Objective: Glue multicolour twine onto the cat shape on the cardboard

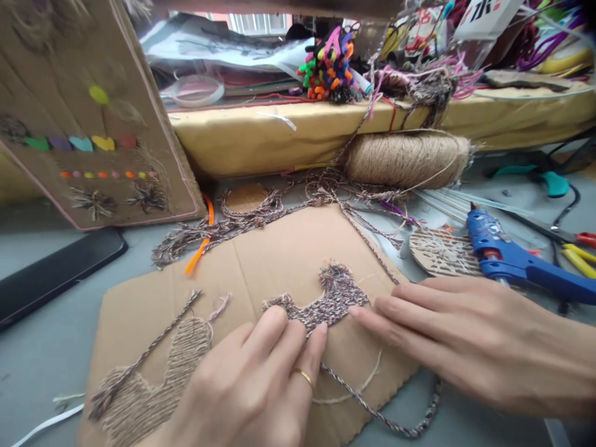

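Note:
A shape covered in multicoloured twisted cord (336,305) lies on a flat piece of brown cardboard (284,248), with frayed tufts at its upper ends. My left hand (256,379), wearing a ring, has bent fingers pressed together on the lower left of this cord shape. Stretched fingers of my right hand (465,338) rest flat on its right side, the index fingertip touching the edge. A loose braided tail (372,410) loops from beneath toward the right hand. A second shape, in tan jute twine (186,354), lies left of my left hand with a cord piece across it.
A blue glue gun (516,254) lies right of the cardboard, near pliers (580,261). A jute twine spool (410,158) and tangled cords sit behind. A decorated cardboard panel (125,155) stands at left, a black phone-like slab (60,270) before it. A gold-covered ledge (261,139) holds craft supplies.

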Motion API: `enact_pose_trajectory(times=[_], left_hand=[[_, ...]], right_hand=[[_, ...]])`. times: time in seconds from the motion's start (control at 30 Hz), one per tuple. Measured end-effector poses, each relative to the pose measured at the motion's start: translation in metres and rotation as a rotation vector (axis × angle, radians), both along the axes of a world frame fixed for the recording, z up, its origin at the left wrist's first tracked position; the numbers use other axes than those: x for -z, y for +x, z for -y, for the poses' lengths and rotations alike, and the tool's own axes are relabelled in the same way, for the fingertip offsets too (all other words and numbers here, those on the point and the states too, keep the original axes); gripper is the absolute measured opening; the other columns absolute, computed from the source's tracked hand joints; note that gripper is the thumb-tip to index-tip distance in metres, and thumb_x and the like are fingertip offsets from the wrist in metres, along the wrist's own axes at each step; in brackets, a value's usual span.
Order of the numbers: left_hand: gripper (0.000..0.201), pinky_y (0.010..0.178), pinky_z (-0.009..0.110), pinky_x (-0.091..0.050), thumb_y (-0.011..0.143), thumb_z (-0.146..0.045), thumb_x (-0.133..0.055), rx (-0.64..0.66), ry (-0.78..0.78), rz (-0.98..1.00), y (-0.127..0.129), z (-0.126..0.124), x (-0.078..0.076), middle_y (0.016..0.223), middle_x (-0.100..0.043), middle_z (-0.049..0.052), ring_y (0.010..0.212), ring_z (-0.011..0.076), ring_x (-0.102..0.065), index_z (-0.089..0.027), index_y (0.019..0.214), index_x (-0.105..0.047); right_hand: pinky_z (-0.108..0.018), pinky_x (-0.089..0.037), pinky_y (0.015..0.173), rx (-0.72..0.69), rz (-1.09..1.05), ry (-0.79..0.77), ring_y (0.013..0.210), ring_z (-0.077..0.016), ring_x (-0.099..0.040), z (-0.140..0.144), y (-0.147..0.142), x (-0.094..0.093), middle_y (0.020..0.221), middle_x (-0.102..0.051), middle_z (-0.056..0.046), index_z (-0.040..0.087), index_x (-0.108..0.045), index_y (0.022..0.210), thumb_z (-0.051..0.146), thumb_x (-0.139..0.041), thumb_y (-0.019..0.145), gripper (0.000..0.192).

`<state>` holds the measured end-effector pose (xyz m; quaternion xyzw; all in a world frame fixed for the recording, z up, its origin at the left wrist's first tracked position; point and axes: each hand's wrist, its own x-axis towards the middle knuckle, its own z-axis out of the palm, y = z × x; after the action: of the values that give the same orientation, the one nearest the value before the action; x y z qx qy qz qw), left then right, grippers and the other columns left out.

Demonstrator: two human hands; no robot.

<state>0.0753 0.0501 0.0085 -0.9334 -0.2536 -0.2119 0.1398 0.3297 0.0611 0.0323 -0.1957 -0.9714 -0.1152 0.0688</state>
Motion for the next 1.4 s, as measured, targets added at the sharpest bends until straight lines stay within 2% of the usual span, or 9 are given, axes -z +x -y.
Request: enact_pose_trajectory(times=[0.13, 0.33, 0.43, 0.57, 0.67, 0.8, 1.0, 1.2, 1.4], left_hand=[[0.032, 0.048, 0.03, -0.04, 0.094, -0.01, -0.037, 0.003, -0.004, -0.015, 0.002, 0.0, -0.001, 0.072, -0.07, 0.002, 0.07, 0.02, -0.061, -0.012, 0.093, -0.069], [0.037, 0.055, 0.028, -0.043, 0.096, -0.012, -0.036, -0.043, -0.028, 0.032, -0.009, 0.002, -0.003, 0.074, -0.071, -0.002, 0.073, 0.017, -0.06, -0.016, 0.088, -0.071], [0.038, 0.057, 0.026, -0.043, 0.096, -0.015, -0.036, -0.065, -0.062, 0.024, -0.015, 0.004, -0.005, 0.076, -0.071, -0.003, 0.074, 0.0151, -0.058, -0.019, 0.084, -0.072], [0.036, 0.053, 0.027, -0.038, 0.095, -0.014, -0.039, -0.075, -0.049, 0.024, -0.018, 0.007, -0.007, 0.077, -0.07, -0.002, 0.073, 0.0167, -0.056, -0.021, 0.087, -0.072], [0.034, 0.052, 0.027, -0.037, 0.095, -0.014, -0.038, -0.09, -0.071, 0.03, -0.021, 0.008, -0.008, 0.075, -0.069, 0.0, 0.073, 0.0171, -0.054, -0.02, 0.091, -0.072], [0.032, 0.053, 0.027, -0.036, 0.095, -0.015, -0.039, -0.104, -0.085, 0.041, -0.025, 0.011, -0.003, 0.077, -0.068, 0.0, 0.075, 0.0174, -0.054, -0.019, 0.096, -0.07], [0.035, 0.065, 0.031, -0.04, 0.096, -0.015, -0.033, -0.135, -0.04, 0.11, -0.033, 0.016, 0.01, 0.08, -0.065, 0.002, 0.082, 0.0196, -0.054, -0.018, 0.099, -0.068], [0.031, 0.063, 0.032, -0.042, 0.094, -0.013, -0.037, -0.092, -0.05, 0.02, -0.04, 0.017, 0.006, 0.082, -0.064, 0.004, 0.079, 0.0197, -0.053, -0.014, 0.103, -0.067], [0.027, 0.069, 0.035, -0.044, 0.093, -0.014, -0.041, -0.108, -0.075, 0.06, -0.042, 0.019, 0.013, 0.081, -0.062, 0.005, 0.081, 0.0208, -0.051, -0.013, 0.106, -0.065]], right_hand=[[-0.033, -0.049, 0.055, 0.051, 0.037, -0.052, 0.077, -0.0192, -0.059, 0.001, -0.009, 0.005, 0.094, -0.066, -0.008, 0.009, -0.056, 0.12, 0.015, -0.029, 0.093, 0.039], [-0.038, -0.05, 0.069, 0.035, 0.036, -0.083, 0.093, -0.0223, -0.058, 0.003, -0.013, 0.006, 0.11, -0.064, -0.007, 0.014, -0.065, 0.108, 0.013, -0.028, 0.092, 0.041], [-0.038, -0.051, 0.069, 0.048, 0.01, -0.076, 0.091, -0.0222, -0.06, 0.003, -0.017, 0.003, 0.106, -0.067, -0.008, 0.012, -0.065, 0.109, 0.013, -0.025, 0.093, 0.043], [-0.037, -0.051, 0.076, 0.028, -0.047, -0.012, 0.094, -0.0216, -0.06, 0.005, -0.027, 0.003, 0.11, -0.067, -0.006, 0.011, -0.062, 0.114, 0.014, -0.027, 0.093, 0.041], [-0.036, -0.05, 0.082, 0.024, -0.042, -0.03, 0.099, -0.0212, -0.059, 0.005, -0.033, 0.008, 0.116, -0.065, -0.005, 0.013, -0.06, 0.119, 0.015, -0.026, 0.094, 0.042], [-0.037, -0.053, 0.077, 0.022, -0.007, -0.05, 0.098, -0.0216, -0.059, 0.005, -0.034, 0.013, 0.115, -0.065, -0.005, 0.013, -0.058, 0.121, 0.016, -0.025, 0.094, 0.043], [-0.036, -0.052, 0.079, -0.02, -0.005, 0.007, 0.098, -0.021, -0.058, 0.005, -0.032, 0.017, 0.118, -0.064, -0.005, 0.011, -0.059, 0.119, 0.012, -0.024, 0.093, 0.044], [-0.036, -0.053, 0.072, -0.017, -0.014, 0.012, 0.096, -0.02, -0.058, 0.005, -0.031, 0.021, 0.116, -0.064, -0.003, 0.012, -0.058, 0.12, 0.013, -0.022, 0.094, 0.044], [-0.038, -0.052, 0.075, -0.021, -0.008, 0.033, 0.103, -0.0214, -0.055, 0.003, -0.029, 0.028, 0.119, -0.063, -0.003, 0.012, -0.055, 0.123, 0.013, -0.022, 0.094, 0.043]])
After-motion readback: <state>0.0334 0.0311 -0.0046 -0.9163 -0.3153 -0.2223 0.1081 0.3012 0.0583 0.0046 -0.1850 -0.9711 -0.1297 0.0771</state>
